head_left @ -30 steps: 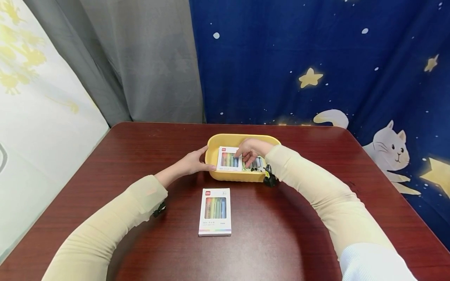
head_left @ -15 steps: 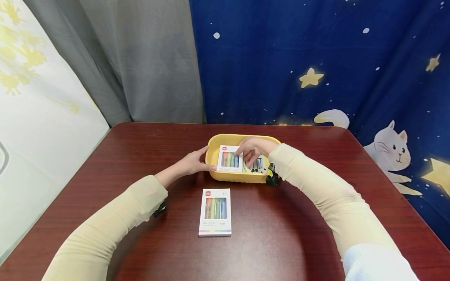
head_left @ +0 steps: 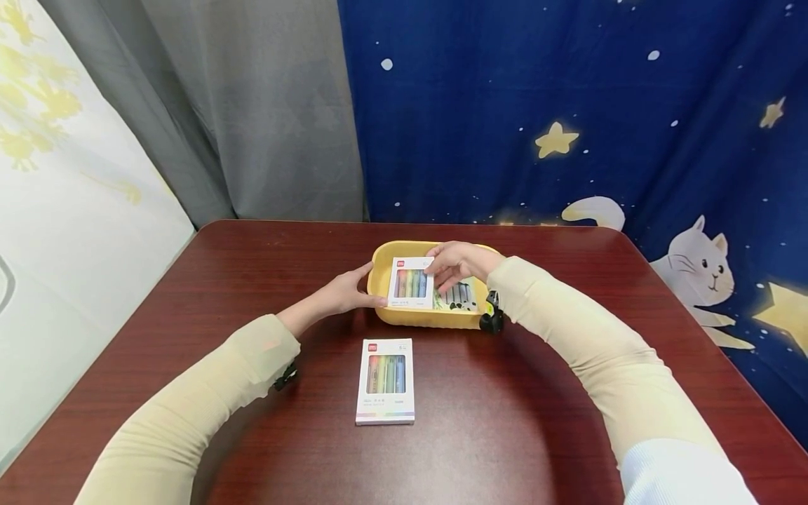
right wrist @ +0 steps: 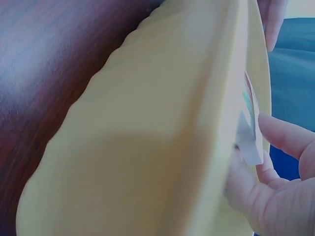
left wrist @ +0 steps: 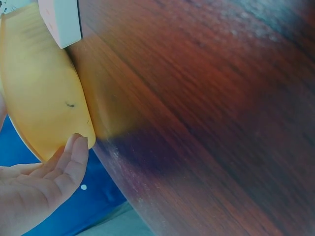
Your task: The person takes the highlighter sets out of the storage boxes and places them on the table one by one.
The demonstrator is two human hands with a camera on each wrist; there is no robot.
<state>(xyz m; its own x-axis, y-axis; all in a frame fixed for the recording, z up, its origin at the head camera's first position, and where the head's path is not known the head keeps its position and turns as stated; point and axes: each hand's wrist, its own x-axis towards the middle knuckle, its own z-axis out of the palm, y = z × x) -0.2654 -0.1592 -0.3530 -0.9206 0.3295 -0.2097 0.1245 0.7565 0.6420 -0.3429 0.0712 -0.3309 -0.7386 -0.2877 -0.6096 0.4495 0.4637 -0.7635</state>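
Note:
My left hand holds the left end of a yellow plastic basket, thumb at the front rim. In the left wrist view its fingers lie against the basket's wall. My right hand reaches into the basket and pinches the right edge of a white box of coloured pens. The right wrist view shows the thumb on one face of this box and fingers on the other. A panda-print pack lies in the basket's right half, partly under my right hand.
A second white box of coloured pens lies flat on the dark red-brown table, in front of the basket. Grey and blue star-patterned curtains hang behind the table's far edge.
My right hand's fingers have moved from over the box's face to its right edge. The box in the basket has risen slightly at its far end. The left hand stays put.

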